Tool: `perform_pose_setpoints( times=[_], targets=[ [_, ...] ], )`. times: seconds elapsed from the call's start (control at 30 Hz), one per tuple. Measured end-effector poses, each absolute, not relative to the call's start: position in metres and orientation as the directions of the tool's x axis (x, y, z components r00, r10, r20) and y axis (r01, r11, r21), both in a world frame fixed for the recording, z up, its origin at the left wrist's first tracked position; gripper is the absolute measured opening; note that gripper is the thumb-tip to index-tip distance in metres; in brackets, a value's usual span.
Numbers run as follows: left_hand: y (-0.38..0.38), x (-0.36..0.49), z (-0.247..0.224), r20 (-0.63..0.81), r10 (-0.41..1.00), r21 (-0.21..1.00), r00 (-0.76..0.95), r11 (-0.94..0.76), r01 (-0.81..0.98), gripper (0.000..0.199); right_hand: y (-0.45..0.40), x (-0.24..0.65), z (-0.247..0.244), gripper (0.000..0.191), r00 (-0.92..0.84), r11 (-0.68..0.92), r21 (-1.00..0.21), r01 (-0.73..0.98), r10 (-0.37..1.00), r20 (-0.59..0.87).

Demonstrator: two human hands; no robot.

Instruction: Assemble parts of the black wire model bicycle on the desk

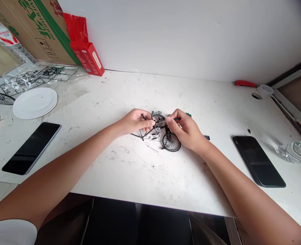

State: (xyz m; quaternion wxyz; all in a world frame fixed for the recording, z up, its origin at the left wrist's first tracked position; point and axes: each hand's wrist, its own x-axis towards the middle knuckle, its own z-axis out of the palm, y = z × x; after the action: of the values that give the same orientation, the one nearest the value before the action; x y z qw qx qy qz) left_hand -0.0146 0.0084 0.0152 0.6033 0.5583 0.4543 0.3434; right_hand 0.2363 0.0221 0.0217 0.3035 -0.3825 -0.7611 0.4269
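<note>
Over the middle of the white table, my left hand (138, 121) is closed in a pinch on a small black model bicycle part (144, 117). Facing it, my right hand (183, 127) is closed round a thin screwdriver (177, 119), its slim shaft pointing left to the part. Just beneath and between both hands lie miniature bicycle pieces: a black spoked wheel (171, 142) nearest me, another spoked wheel (160, 120) behind it, and a black frame piece (145, 135). A thin metal rod (152, 148) lies in front of them. My fingers partly hide the held part.
A phone (31, 148) lies at left, another phone (259, 160) at right. White plates (35, 102) stand near a plastic bag (25, 80) of dark parts. Behind are a red packet (86, 56) and a cardboard box (45, 34). A clear bottle (297, 152) lies at the right edge.
</note>
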Motion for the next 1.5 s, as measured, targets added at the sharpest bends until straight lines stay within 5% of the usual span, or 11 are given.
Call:
perform_pose_setpoints(
  times=[0.73, 1.5],
  targets=[
    [0.007, -0.013, 0.013, -0.153, 0.919, 0.988, 0.363, 0.144, 0.054, 0.039, 0.017, 0.232, 0.022, 0.052, -0.449, 0.321, -0.867, 0.38, 0.884, 0.131],
    [0.007, -0.014, 0.011, -0.115, 0.925, 0.993, 0.362, 0.107, 0.042, 0.036, 0.018, 0.229, 0.017, 0.035, -0.444, 0.36, -0.868, 0.343, 0.876, 0.189]
  ],
)
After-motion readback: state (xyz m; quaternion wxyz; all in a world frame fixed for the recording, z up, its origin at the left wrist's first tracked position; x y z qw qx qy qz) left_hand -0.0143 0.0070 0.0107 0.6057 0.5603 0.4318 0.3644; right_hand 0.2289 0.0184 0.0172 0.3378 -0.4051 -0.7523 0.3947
